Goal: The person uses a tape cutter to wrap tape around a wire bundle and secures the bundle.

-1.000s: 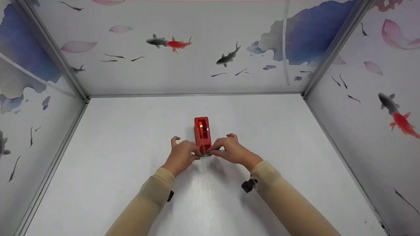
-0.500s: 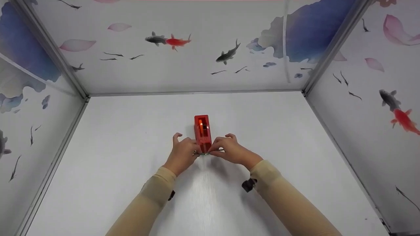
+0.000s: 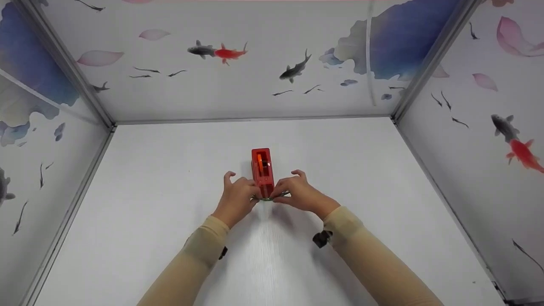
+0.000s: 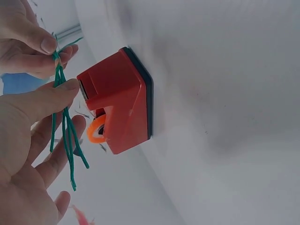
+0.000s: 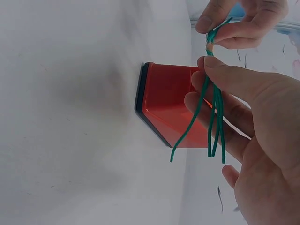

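A bundle of thin green wires (image 4: 70, 136) is held crosswise between both hands at the front of a red tape dispenser (image 3: 266, 180). My left hand (image 3: 236, 199) pinches the bundle between thumb and fingertips, and loose ends fan out past its fingers. On the other side, my right hand (image 3: 299, 193) pinches the same bundle, with several ends hanging past its palm (image 5: 267, 112). Between the two pinches a narrow brownish band (image 5: 209, 47) goes round the wires. An orange roll (image 4: 96, 129) sits in the dispenser, whose toothed edge (image 4: 83, 89) lies close to the left fingertips.
The dispenser stands on a white table (image 3: 170, 161), on its dark base (image 4: 146, 79). White panels (image 3: 255, 93) printed with fish and petals enclose the table at the back and both sides. Metal rails (image 3: 255, 120) run along the panel edges.
The left fingertips have shifted slightly in toward the right hand, and both hands keep their pinch on the wires. The whole head view has slid up a little.
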Tool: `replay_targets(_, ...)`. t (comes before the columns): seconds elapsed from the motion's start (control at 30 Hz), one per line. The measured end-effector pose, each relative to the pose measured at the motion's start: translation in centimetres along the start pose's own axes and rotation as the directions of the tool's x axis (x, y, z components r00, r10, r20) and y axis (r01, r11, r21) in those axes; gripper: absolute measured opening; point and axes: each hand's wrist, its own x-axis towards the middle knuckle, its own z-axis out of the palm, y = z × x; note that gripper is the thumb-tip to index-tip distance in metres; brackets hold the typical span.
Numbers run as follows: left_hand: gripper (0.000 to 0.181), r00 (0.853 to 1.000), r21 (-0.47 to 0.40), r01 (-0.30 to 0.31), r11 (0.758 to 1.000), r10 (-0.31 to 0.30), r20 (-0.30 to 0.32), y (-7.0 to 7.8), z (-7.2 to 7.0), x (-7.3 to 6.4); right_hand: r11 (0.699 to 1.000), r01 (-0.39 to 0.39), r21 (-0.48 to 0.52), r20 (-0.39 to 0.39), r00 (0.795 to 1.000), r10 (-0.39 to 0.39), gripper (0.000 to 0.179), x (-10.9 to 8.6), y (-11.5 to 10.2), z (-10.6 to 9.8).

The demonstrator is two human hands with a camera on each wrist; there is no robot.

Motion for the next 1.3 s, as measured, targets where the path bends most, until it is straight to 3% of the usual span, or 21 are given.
replay_targets(0.3, 0.013, 1.000, 0.024, 0.013, 1.000, -0.014, 0.018, 0.07, -0.17, -0.14, 0.999, 0.014, -0.041, -0.017, 1.000, -0.014, 0.016, -0.14, -0.21, -0.01)
replay_targets(0.77, 0.016, 0.989, 0.013, 0.067, 0.998, -0.068, 0.135, -0.14, -0.32, -0.12, 0.994, 0.037, -0.099, -0.054, 0.998, -0.042, 0.014, -0.01, -0.34, 0.11)
replay_targets(0.97, 0.015, 0.987, -0.004, 0.093, 0.996, -0.092, 0.131, -0.16, -0.13, -0.27, 0.992, 0.031, -0.121, -0.045, 0.998, -0.037, 0.015, 0.13, -0.45, 0.09)
replay_targets(1.3, 0.011, 0.984, -0.113, 0.147, 0.983, -0.134, 0.114, -0.17, -0.13, -0.55, 0.985, -0.017, -0.172, -0.043, 0.999, 0.009, 0.016, -0.02, -0.99, 0.12)
